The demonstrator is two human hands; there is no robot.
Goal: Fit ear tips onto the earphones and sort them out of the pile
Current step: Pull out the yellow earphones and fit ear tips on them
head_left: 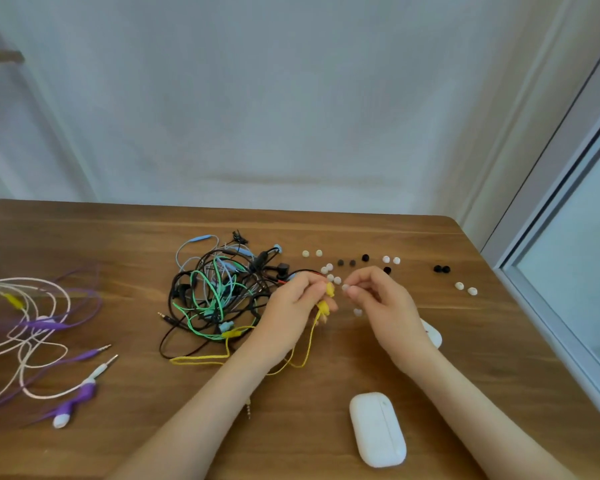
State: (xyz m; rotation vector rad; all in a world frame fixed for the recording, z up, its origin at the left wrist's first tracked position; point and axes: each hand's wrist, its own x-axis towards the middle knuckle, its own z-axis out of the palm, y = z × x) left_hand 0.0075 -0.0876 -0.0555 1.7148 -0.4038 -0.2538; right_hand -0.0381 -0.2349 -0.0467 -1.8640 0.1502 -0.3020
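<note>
Several purple and white earphones (49, 323) are lying spread out at the left edge of the head view, well apart from the tangle, so part of the sorting is looking done, though whether every bud there is wearing a tip is too blurred to tell. Most of the work is waiting in the middle of the wooden table (118, 237), where the pile (219, 289) of black, green, blue and grey cables is sitting knotted together. The left hand (288, 310) is curling its fingers around the yellow earphones (329, 291), holding both buds up just right of the pile while their cord is trailing down under the forearm toward the lower centre. The right hand (385, 306) is pinching a white ear tip (345, 287) between thumb and fingertip, bringing it right beside the upper yellow bud; the fitting is looking not yet made. Loose ear tips (386, 259), white and black, are lying scattered behind and to the right of the hands, suggesting many fittings are remaining. A white case (377, 429) is sitting closed at the lower right of centre, hiding whatever it is holding. A second white object (434, 336) is peeking out behind the right wrist, too hidden to identify.
</note>
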